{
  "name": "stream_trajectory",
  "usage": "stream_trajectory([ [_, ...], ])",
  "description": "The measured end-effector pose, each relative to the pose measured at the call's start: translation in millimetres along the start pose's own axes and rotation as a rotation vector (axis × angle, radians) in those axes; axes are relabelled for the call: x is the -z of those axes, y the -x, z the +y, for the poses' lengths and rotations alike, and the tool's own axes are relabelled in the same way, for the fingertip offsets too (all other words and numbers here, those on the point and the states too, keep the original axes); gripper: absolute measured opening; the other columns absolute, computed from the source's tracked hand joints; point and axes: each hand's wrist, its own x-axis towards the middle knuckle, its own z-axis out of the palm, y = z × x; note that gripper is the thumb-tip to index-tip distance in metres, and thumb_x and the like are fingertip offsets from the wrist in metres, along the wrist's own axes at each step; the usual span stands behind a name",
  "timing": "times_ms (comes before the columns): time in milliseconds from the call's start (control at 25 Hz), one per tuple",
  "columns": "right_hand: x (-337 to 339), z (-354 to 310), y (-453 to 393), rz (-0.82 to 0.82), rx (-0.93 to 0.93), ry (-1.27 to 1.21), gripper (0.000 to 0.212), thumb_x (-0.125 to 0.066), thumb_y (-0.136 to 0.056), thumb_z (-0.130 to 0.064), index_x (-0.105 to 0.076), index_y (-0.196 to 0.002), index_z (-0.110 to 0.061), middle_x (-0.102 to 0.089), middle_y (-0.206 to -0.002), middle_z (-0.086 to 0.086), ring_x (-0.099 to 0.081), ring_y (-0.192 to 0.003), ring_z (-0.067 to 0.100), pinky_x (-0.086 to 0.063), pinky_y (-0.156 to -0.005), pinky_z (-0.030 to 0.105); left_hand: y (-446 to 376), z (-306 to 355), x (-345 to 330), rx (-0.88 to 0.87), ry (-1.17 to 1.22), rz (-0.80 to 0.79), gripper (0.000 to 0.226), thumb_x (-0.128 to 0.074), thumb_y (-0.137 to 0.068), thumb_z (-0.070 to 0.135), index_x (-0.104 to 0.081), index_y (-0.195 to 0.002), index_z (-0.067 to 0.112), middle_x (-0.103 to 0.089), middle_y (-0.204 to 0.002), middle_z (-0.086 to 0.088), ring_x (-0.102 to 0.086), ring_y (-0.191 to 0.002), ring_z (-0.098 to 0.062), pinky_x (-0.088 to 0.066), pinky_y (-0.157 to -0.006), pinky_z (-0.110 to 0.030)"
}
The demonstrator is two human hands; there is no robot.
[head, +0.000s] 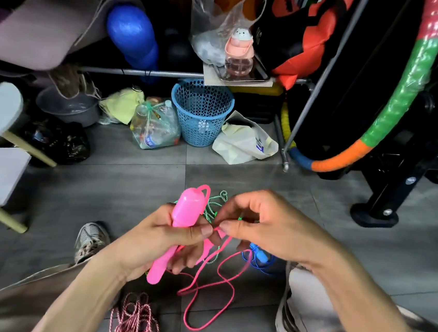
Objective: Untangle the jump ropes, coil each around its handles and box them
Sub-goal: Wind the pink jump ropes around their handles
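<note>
Grey tiled floor (119, 179) seen from above, with a cluttered storage rack across the top of the frame; a blue perforated basket (201, 111) stands at upper centre, a pink-capped bottle (239, 54) sits on a tray above it, and a striped hoop (398, 98) curves down the upper right. At centre, the left hand (166, 241) is curled around two pink handles (184, 211), one pointing up, the other slanting toward the lower left. The right hand (268, 230), just beside it, pinches the pink cord (210, 289) between thumb and forefinger where it leaves the handles; the cord hangs in loose loops to the floor in the lower centre. A green rope (215, 204) lies behind the hands, a blue rope (259, 259) below the right hand, and a red-and-white twisted rope (134, 319) at the bottom centre. A shoe (91, 241) shows at lower left.
</note>
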Motion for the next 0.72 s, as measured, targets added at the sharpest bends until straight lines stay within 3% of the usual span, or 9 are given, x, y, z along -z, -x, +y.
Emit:
stream_trajectory([
  [80, 11.0, 1.8, 1.4, 0.071, -0.010, 0.000, 0.006, -0.066, -0.090, -0.010, -0.071, -0.088, -0.012, -0.066, -0.073, -0.001, -0.060, -0.066, 0.010, -0.055, -0.070, 0.038, -2.5, -0.4, 0.1, 0.013, -0.028, 0.006, 0.017, -0.066, -0.080, 0.023, -0.073, -0.078, 0.008, -0.053, -0.053, -0.016, -0.044, -0.039, -0.019, -0.038, -0.038, -0.020],
  [200, 26.1, 7.6, 2.3, 0.305, -0.069, -0.016, 0.006, -0.069, -0.088, -0.014, -0.072, -0.085, -0.017, -0.068, -0.077, 0.007, -0.060, -0.065, 0.015, -0.055, -0.075, 0.047, -5.4, -2.3, -2.5, 0.012, -0.089, 0.022, 0.015, -0.068, -0.079, 0.022, -0.070, -0.065, 0.016, -0.057, -0.054, -0.013, -0.049, -0.040, -0.017, -0.040, -0.041, -0.021],
  [280, 21.6, 13.0, 0.9, 0.425, -0.052, -0.010, 0.008, -0.069, -0.087, -0.016, -0.070, -0.090, -0.024, -0.067, -0.083, -0.001, -0.060, -0.067, 0.011, -0.056, -0.076, 0.049, -6.8, -2.9, -7.4, 0.007, -0.051, 0.042, 0.013, -0.067, -0.079, 0.019, -0.070, -0.067, 0.014, -0.055, -0.052, -0.012, -0.047, -0.040, -0.015, -0.038, -0.040, -0.020],
  [400, -7.7, 16.9, -3.4, 0.541, -0.051, -0.012, 0.029, -0.069, -0.082, -0.029, -0.056, -0.108, -0.034, -0.057, -0.104, -0.014, -0.062, -0.082, 0.012, -0.055, -0.082, 0.043, -10.4, -1.5, -8.1, -0.008, 0.161, 0.213, 0.013, -0.068, -0.076, 0.012, -0.066, -0.079, 0.000, -0.047, -0.046, -0.006, -0.035, -0.035, -0.011, -0.024, -0.036, -0.018],
  [480, -27.7, 14.4, -3.9, 0.282, -0.130, -0.182, 0.035, -0.070, -0.075, -0.044, -0.056, -0.105, -0.033, -0.062, -0.105, -0.008, -0.064, -0.092, 0.019, -0.054, -0.086, 0.048, -13.0, 0.6, -3.1, -0.008, 0.356, 0.302, 0.014, -0.068, -0.076, 0.009, -0.062, -0.082, -0.002, -0.043, -0.044, 0.000, -0.028, -0.032, -0.007, -0.017, -0.036, -0.017],
  [560, -48.5, 12.4, -1.9, -0.072, -0.197, -0.265, 0.039, -0.074, -0.078, -0.038, -0.057, -0.112, -0.029, -0.067, -0.107, 0.000, -0.064, -0.100, 0.022, -0.051, -0.093, 0.045, -13.6, 2.3, 1.1, -0.014, 0.532, 0.297, 0.013, -0.065, -0.076, 0.016, -0.067, -0.077, 0.004, -0.034, -0.043, 0.004, -0.025, -0.030, -0.003, -0.016, -0.033, -0.015],
  [600, -58.8, 12.9, -0.7, -0.158, -0.178, -0.225, 0.040, -0.075, -0.078, -0.031, -0.057, -0.114, -0.029, -0.067, -0.107, 0.001, -0.064, -0.100, 0.022, -0.050, -0.092, 0.043, -13.4, 2.6, 1.8, -0.027, 0.595, 0.271, 0.014, -0.069, -0.073, 0.019, -0.068, -0.076, 0.006, -0.032, -0.043, 0.005, -0.025, -0.030, -0.002, -0.017, -0.031, -0.014],
  [720, -79.3, 17.1, -3.9, -0.094, -0.118, -0.086, 0.032, -0.070, -0.072, -0.027, -0.060, -0.103, -0.027, -0.069, -0.098, 0.004, -0.064, -0.093, 0.028, -0.052, -0.088, 0.049, -11.1, 2.3, 0.4, -0.040, 0.596, 0.293, 0.023, -0.074, -0.069, 0.024, -0.071, -0.082, 0.006, -0.047, -0.052, 0.000, -0.042, -0.038, -0.008, -0.035, -0.037, -0.017],
])
